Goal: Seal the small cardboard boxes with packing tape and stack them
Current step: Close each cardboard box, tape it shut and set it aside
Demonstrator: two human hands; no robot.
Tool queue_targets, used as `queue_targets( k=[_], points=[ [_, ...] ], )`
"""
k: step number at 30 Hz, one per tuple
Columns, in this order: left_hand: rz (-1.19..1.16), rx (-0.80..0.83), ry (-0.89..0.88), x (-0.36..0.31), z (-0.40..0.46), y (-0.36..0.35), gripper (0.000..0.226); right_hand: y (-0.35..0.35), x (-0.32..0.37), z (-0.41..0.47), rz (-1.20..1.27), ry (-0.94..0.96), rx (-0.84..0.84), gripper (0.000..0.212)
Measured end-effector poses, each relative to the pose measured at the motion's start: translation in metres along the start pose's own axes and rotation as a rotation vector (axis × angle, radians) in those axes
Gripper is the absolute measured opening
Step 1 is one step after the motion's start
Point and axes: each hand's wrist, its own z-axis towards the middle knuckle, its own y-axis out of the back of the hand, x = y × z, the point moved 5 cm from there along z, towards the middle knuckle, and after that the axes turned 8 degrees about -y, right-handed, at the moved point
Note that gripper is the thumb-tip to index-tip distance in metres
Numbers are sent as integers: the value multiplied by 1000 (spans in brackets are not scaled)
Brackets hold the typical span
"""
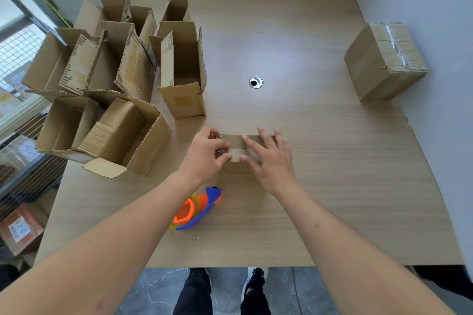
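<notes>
A small cardboard box [236,147] sits on the table in front of me with its top flaps folded down and a seam across the middle. My left hand [204,155] grips the box's left end, fingers curled over the flaps. On the right half of the top lies my right hand [270,157], its fingers straight and pressing the flaps flat. A blue and orange tape dispenser [198,208] lies on the table just below my left wrist. One box sealed with clear tape [384,60] stands at the far right.
Several open cardboard boxes [110,79] crowd the left part of the wooden table [320,161], the nearest one [183,71] standing just beyond my hands. A metal cable hole [256,82] lies mid-table. A wall runs along the right side.
</notes>
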Motion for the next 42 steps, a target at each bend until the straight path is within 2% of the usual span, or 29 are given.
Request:
queue_targets(
  k=[3, 5, 11, 16, 20, 22, 26, 29, 34, 39, 42],
  points=[
    [-31, 64, -30, -3, -9, 8, 54, -3, 3, 0, -26, -32, 36, 52],
    [-18, 79, -16, -2, -22, 13, 65, -4, 8, -1, -12, -49, 42, 50],
    [120, 86, 233, 25, -82, 2, 73, -10, 18, -11, -1, -48, 20, 50],
    [321, 230, 360, 40, -134, -27, 87, -12, 18, -13, 31, -50, 39, 50],
    [365, 347, 437, 57, -161, -49, 102, -14, 20, -16, 38, -33, 47, 49],
    [371, 352, 394, 62, -167, -53, 100, -13, 21, -15, 41, -36, 57, 49],
    [219, 195, 264, 63, -177, -38, 110, -11, 20, -14, 75, -39, 84, 49],
    [66, 91, 158, 54, -178, -9, 112, -9, 21, -12, 65, -43, 110, 48],
    [43, -30, -53, 25, -160, 47, 107, -7, 29, -19, 51, -12, 180, 51],
    [49, -51, -124, 1, -126, 78, 102, -10, 43, -30, 82, 103, 269, 56],
    [48, 32, -134, -4, -106, 80, 106, -9, 41, -34, 263, 95, 305, 57]
  ],
)
